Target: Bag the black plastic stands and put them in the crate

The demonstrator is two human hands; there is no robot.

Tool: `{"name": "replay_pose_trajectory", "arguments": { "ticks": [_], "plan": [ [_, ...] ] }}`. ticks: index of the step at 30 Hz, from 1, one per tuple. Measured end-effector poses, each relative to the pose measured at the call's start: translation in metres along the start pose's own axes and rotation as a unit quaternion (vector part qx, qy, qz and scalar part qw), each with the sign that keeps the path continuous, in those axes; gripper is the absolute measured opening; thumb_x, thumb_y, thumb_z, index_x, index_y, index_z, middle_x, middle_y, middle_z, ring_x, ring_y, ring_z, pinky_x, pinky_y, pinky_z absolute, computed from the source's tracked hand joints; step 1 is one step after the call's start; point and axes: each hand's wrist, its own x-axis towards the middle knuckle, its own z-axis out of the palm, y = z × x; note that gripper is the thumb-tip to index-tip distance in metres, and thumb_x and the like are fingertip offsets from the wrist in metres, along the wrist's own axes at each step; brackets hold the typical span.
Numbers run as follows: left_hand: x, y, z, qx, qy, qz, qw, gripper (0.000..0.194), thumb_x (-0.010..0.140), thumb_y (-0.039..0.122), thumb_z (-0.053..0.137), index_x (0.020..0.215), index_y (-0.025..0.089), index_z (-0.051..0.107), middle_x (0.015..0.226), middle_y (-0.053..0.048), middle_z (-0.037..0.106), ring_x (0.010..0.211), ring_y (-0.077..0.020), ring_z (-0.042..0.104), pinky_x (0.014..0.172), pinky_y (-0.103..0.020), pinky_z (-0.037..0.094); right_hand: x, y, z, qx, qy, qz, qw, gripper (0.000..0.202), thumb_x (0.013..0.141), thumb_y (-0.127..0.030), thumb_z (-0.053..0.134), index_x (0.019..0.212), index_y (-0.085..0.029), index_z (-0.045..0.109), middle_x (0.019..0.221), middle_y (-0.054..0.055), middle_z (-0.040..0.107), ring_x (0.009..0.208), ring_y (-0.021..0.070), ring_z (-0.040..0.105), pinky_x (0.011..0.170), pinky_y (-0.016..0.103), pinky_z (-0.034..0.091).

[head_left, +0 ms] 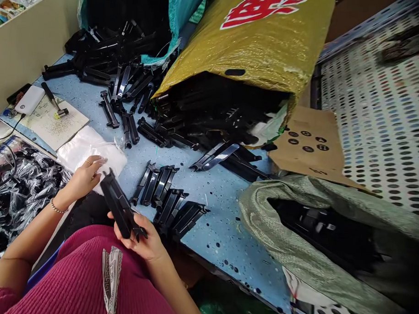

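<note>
My right hand [143, 239] grips a long black plastic part [120, 206] with clipped ends, tilted up in front of my body. To its left, my left hand [87, 175] is at the edge of a stack of thin clear plastic bags [89, 146], with thumb and fingers pinched together on the film. Several matching black parts [165, 185] lie side by side on the blue speckled table [224, 221], just beyond my right hand. How far the bag film runs behind the held part is hidden.
A yellow sack [254, 48] and a teal sack [174, 23] spill black parts across the table. On the left are a hammer [53, 99], a white power bank [30, 99] and a heap of bagged parts [26, 192]. A grey-green sack [278, 242] sits at the right.
</note>
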Motion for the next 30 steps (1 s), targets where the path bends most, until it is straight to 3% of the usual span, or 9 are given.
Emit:
{"name": "replay_pose_trajectory", "arguments": {
  "ticks": [8,11,14,16,18,21,25,28,30],
  "plan": [
    [-0.007,0.014,0.000,0.102,-0.025,0.101,0.989,0.074,0.092,0.001,0.041,0.162,0.021,0.030,0.157,-0.020,0.044,0.124,-0.0273,0.066,0.101,-0.042,0.061,0.015,-0.007,-0.013,0.046,0.015,0.048,0.998,0.056,0.084,-0.059,0.069,0.107,-0.008,0.073,0.070,0.003,0.064,0.048,0.0047,0.033,0.036,0.015,0.021],
    [-0.021,0.036,0.005,0.097,-0.064,0.183,0.976,0.076,0.093,0.000,0.038,0.165,0.020,0.020,0.161,-0.020,0.041,0.138,-0.0286,0.058,0.108,-0.040,0.057,0.028,-0.011,-0.008,-0.022,0.083,-0.017,0.996,0.047,0.079,-0.061,0.073,0.091,-0.015,0.071,0.069,0.001,0.063,0.050,0.0069,0.040,0.039,0.017,0.028],
    [-0.033,0.054,0.011,0.064,-0.093,0.217,0.970,0.076,0.096,0.002,0.038,0.166,0.018,0.014,0.162,-0.022,0.040,0.138,-0.0272,0.058,0.106,-0.038,0.058,0.037,-0.014,0.003,-0.172,0.215,-0.147,0.950,0.037,0.080,-0.056,0.077,0.085,-0.020,0.068,0.072,-0.001,0.061,0.059,0.0117,0.051,0.045,0.020,0.037],
    [-0.037,0.059,0.014,0.031,-0.098,0.214,0.971,0.076,0.096,0.003,0.039,0.166,0.015,0.013,0.162,-0.024,0.039,0.144,-0.0279,0.052,0.108,-0.038,0.057,0.035,-0.013,0.012,-0.298,0.247,-0.186,0.903,0.034,0.082,-0.053,0.076,0.097,-0.023,0.070,0.084,0.001,0.067,0.075,0.0166,0.061,0.056,0.024,0.049],
    [-0.039,0.058,0.018,-0.010,-0.105,0.218,0.970,0.073,0.097,0.007,0.044,0.164,0.016,0.019,0.161,-0.023,0.042,0.145,-0.0284,0.050,0.109,-0.039,0.056,0.027,-0.012,0.018,-0.380,0.218,-0.182,0.880,0.041,0.083,-0.048,0.078,0.116,-0.025,0.069,0.107,0.004,0.072,0.099,0.0213,0.067,0.078,0.030,0.057],
    [-0.041,0.058,0.015,-0.077,-0.068,0.215,0.971,0.057,0.101,0.014,0.050,0.156,0.020,0.039,0.147,-0.018,0.058,0.134,-0.0255,0.061,0.109,-0.040,0.055,0.014,-0.013,0.019,-0.383,0.128,-0.154,0.902,0.053,0.083,-0.045,0.080,0.131,-0.028,0.065,0.134,0.007,0.068,0.120,0.0242,0.065,0.102,0.038,0.054],
    [-0.054,0.069,-0.026,-0.196,0.013,0.141,0.970,0.036,0.100,0.022,0.062,0.136,0.022,0.062,0.117,-0.011,0.074,0.109,-0.0192,0.072,0.097,-0.032,0.058,0.012,-0.022,0.006,-0.340,0.102,-0.122,0.927,0.048,0.081,-0.049,0.082,0.123,-0.027,0.073,0.117,0.007,0.077,0.102,0.0247,0.073,0.097,0.043,0.057],
    [-0.077,0.065,-0.072,-0.240,-0.039,0.076,0.967,0.029,0.097,0.026,0.067,0.125,0.020,0.069,0.107,-0.010,0.077,0.098,-0.0178,0.072,0.089,-0.027,0.057,0.017,-0.026,-0.004,-0.339,0.145,-0.115,0.922,0.044,0.080,-0.051,0.083,0.114,-0.024,0.077,0.107,0.009,0.080,0.096,0.0251,0.074,0.095,0.044,0.058],
    [-0.098,0.042,-0.094,-0.213,-0.108,0.011,0.971,0.027,0.098,0.027,0.065,0.123,0.019,0.071,0.111,-0.010,0.077,0.099,-0.0177,0.072,0.088,-0.026,0.056,0.020,-0.024,-0.009,-0.338,0.170,-0.116,0.918,0.042,0.081,-0.052,0.082,0.112,-0.024,0.078,0.107,0.010,0.080,0.098,0.0247,0.074,0.093,0.043,0.058]
  ]
}}
